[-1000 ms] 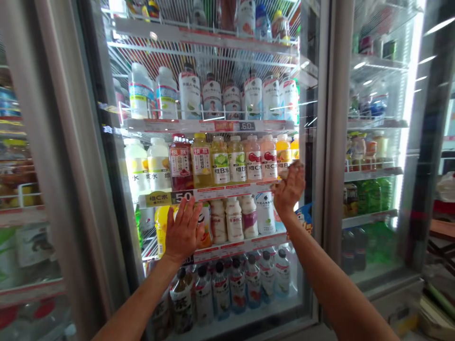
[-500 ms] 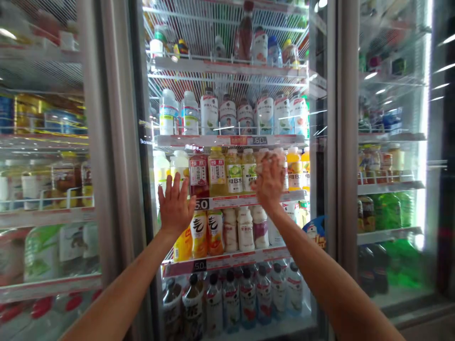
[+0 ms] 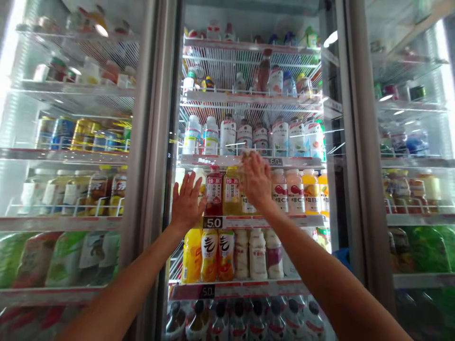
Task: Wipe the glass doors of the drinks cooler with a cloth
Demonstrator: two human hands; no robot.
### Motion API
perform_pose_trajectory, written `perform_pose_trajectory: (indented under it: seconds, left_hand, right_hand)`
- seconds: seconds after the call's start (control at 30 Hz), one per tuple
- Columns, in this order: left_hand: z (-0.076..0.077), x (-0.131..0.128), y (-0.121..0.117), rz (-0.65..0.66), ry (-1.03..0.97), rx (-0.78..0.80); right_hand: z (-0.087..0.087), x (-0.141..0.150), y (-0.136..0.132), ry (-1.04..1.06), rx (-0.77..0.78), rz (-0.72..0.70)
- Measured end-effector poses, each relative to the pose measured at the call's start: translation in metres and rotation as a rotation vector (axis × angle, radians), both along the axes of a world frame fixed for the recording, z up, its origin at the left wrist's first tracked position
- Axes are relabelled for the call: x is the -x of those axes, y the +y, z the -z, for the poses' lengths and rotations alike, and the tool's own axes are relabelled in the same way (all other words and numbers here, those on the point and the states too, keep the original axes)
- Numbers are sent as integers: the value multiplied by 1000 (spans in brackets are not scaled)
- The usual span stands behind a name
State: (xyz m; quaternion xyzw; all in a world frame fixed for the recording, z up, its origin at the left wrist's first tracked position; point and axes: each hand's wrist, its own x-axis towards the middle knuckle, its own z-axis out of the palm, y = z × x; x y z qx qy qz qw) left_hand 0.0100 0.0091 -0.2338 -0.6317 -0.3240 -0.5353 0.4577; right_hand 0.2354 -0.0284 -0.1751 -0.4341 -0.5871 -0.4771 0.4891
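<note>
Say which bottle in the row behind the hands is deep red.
The bottle just right of the left hand; others look pale, yellow, pink, orange.

Glass door — smooth, glossy

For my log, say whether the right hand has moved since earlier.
Yes: the right hand moved up and leftward across the pink bottles, now left of them.

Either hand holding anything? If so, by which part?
Left hand: spread open, no object visible in it. Right hand: can't tell; it's motion-blurred and its palm faces away, so no hold point is readable.
</note>
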Motion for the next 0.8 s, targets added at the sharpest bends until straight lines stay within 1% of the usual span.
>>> perform_pose_trajectory:
  seconds: [0.07, 0.1, 0.13, 0.17, 0.2, 0.3, 0.33, 0.37, 0.4, 0.43, 0.47, 0.53, 0.57, 0.6, 0.63, 0.67, 0.7, 0.77, 0.8]
  left_hand:
    - [-11, -1, 1, 4, -40, -18]
    - [-14, -2, 2, 8, -46, -24]
    - [-15, -2, 2, 11, -46, -29]
    - [-15, -2, 2, 13, -45, -33]
    - [-15, -1, 2, 14, -42, -35]
    - [-12, -1, 1, 6, -35, -40]
    - [-12, -1, 1, 2, -33, -39]
    - [-12, -1, 1, -2, -32, -38]
    - [-12, -1, 1, -5, -33, -38]
    - [-12, -2, 1, -7, -34, -37]
    - [-13, -2, 1, -7, -35, -38]
    - [-13, -2, 1, -7, -33, -44]
    - [-14, -2, 1, -7, -31, -49]
    - [-14, -2, 1, -8, -29, -53]
    - [-14, -2, 0, -10, -27, -57]
    - [-14, -2, 0, -12, -28, -59]
    - [-13, -2, 0, -16, -30, -57]
    - [-12, -2, -1, -30, -37, -52]
    - [-12, -2, -2, -38, -40, -49]
  right_hand:
    - [12, 23, 3, -246, 32, -12]
    - [16, 26, 3, -322, 40, -11]
    - [18, 21, 3, -345, 39, -5]
    - [17, 8, 2, -312, 29, 5]
    - [13, -10, 1, -225, 8, 17]
    - [-5, -68, -4, 200, -101, 37]
    - [-9, -79, -5, 311, -130, 37]
    - [-10, -84, -5, 374, -147, 38]
    - [-8, -81, -6, 385, -149, 41]
    - [-3, -73, -5, 338, -138, 46]
    - [3, -61, -5, 238, -114, 50]
    - [17, -40, -5, -51, -51, 49]
    - [22, -37, -6, -178, -22, 48]
    - [25, -40, -7, -250, -4, 53]
    - [25, -51, -8, -246, -4, 65]
    - [22, -66, -10, -165, -25, 80]
    - [16, -85, -12, -24, -63, 95]
    - [-1, -117, -13, 299, -162, 99]
    - [-10, -125, -12, 412, -195, 93]
